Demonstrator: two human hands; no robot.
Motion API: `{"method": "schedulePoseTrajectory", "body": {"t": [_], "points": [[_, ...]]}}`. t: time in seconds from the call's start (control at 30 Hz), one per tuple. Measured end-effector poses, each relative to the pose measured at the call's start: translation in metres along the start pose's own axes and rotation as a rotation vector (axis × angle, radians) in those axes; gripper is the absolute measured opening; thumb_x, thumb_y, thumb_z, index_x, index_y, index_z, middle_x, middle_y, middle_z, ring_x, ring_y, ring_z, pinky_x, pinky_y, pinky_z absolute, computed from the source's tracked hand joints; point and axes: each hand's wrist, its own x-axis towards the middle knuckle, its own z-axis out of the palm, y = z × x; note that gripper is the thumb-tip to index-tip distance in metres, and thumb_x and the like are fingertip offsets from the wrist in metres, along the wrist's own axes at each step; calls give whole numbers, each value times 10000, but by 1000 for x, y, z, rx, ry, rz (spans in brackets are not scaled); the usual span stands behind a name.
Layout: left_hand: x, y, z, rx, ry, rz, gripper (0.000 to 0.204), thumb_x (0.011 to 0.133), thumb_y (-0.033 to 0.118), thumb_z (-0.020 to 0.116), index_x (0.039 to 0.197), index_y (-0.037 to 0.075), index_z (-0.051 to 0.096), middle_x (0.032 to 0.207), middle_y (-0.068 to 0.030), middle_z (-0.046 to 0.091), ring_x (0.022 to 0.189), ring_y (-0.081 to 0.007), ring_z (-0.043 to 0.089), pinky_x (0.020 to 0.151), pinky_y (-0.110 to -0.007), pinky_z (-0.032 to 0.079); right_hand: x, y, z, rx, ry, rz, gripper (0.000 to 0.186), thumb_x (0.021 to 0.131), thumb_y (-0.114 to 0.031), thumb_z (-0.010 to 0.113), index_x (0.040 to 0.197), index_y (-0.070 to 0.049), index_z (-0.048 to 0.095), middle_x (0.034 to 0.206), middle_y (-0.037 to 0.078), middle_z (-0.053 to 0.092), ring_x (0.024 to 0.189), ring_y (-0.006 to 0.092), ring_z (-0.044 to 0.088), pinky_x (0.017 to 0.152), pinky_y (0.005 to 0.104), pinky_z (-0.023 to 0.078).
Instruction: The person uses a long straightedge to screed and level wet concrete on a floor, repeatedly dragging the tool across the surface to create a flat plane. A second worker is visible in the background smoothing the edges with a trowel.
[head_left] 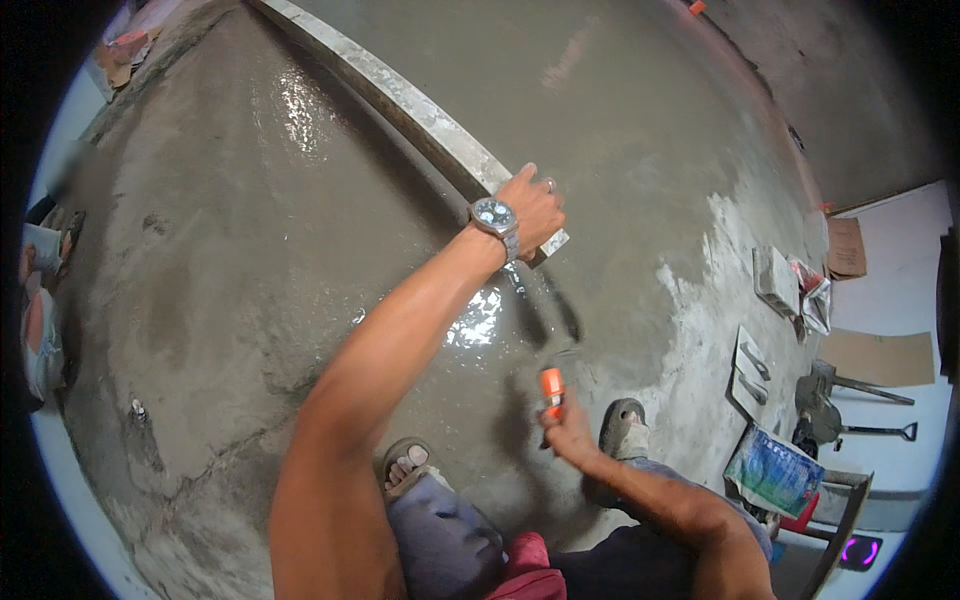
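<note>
A long, pale screed board (400,95) runs from the far left toward the middle, lying across wet grey cement (620,170). My left hand (535,210), with a metal watch on its wrist and a ring on one finger, is closed over the board's near end. Nearer to me, my right hand (570,430) grips a trowel by its orange handle (552,385). The trowel's blade is thin and smeared at this angle, close over the wet surface; whether it touches cannot be told.
My sandalled feet (410,462) are on the floor below my hands. Along the right wall are a grey block (775,280), a pair of slippers (752,372), shovels (820,410) and a blue-green sack (772,470). Bags (40,340) lie at the left edge.
</note>
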Motion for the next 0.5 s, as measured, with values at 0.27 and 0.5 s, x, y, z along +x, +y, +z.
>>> {"method": "schedulePoseTrajectory", "body": {"t": [0.27, 0.5], "points": [[13, 8, -10, -11, -26, -18, 320, 576, 261, 822, 855, 161, 700, 925, 31, 662, 1004, -156, 584, 921, -371, 394, 14, 143, 15, -96, 450, 69, 318, 846, -154, 571, 1059, 7, 399, 833, 145, 555, 658, 248, 575, 620, 373, 504], [8, 6, -3, -22, -33, -19, 327, 559, 249, 829, 846, 165, 698, 922, 30, 665, 1007, -161, 585, 935, -379, 391, -41, -28, 141, 18, -120, -114, 500, 832, -224, 599, 1184, 45, 366, 871, 242, 581, 815, 376, 604, 737, 431, 473]]}}
